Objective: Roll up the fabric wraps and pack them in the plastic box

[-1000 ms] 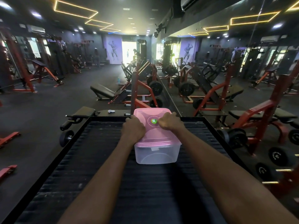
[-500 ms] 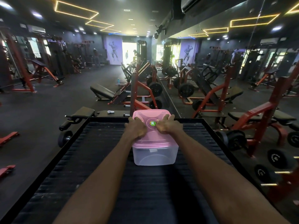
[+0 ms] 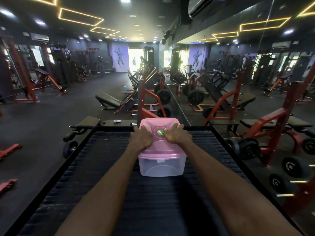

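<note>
Both hands press on the pink lid of the plastic box on the dark worktop

The plastic box (image 3: 161, 166), translucent with a pink lid (image 3: 160, 138) in place on top, stands upright near the far end of the black ribbed worktop (image 3: 105, 167), about midway across it. The left hand (image 3: 141, 138) lies palm-down on the lid's left side with its fingers stretched toward the far corner; the right hand (image 3: 177, 136) rests on the lid's right side, fingers extended forward and the thumb bent in beside a round green sticker (image 3: 160, 132) at the lid's middle. Whether wraps are inside cannot be told through the cloudy wall. Beyond the worktop's far edge stand red-framed weight machines (image 3: 150, 103), and a mirrored wall (image 3: 238, 74) runs along the right
</note>
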A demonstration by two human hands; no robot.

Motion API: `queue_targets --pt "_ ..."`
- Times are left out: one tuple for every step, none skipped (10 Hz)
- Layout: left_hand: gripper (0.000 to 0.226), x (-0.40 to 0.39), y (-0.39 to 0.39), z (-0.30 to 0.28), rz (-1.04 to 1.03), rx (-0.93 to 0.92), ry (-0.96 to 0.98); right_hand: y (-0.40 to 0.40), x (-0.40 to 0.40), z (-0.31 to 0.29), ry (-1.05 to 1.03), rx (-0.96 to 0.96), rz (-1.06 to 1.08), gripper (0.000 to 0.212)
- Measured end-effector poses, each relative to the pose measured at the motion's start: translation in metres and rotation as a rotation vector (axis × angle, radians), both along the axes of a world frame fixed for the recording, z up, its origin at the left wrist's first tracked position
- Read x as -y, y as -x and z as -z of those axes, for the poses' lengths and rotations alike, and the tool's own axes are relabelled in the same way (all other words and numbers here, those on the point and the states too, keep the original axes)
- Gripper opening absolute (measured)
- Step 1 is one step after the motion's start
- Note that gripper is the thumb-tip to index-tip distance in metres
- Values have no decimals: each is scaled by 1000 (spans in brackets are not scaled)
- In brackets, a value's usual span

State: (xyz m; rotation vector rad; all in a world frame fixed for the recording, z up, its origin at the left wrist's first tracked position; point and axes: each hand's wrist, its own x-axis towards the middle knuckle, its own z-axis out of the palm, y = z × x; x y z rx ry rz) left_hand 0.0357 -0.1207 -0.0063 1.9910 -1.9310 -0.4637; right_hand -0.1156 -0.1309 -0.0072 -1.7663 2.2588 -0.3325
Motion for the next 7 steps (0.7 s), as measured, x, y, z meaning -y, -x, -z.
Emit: queue_targets --pt "52 -2 1 -4 -25 -14 33 1 -3 -2 102 46 19 77" --pt "44 -2 2 -6 -30 -12 116 3 -12 -10 253 40 56 62" --pt "41 -5 2 -12 -22 5 167 3 -17 -16 295 57 76 51" --pt "40 -10 2 -25 -9 -26 267 7 -20 -23 360 110 91 36" --pt "39 -11 1 -31 21 -44 334 9 -20 -27 418 188 77 24" --pt "34 -18 0 -40 63 -95 395 13 -28 -33 461 261 54 16" --pt "31 -23 1 -44 56 -136 405 18 -31 -42 488 289 32 16"
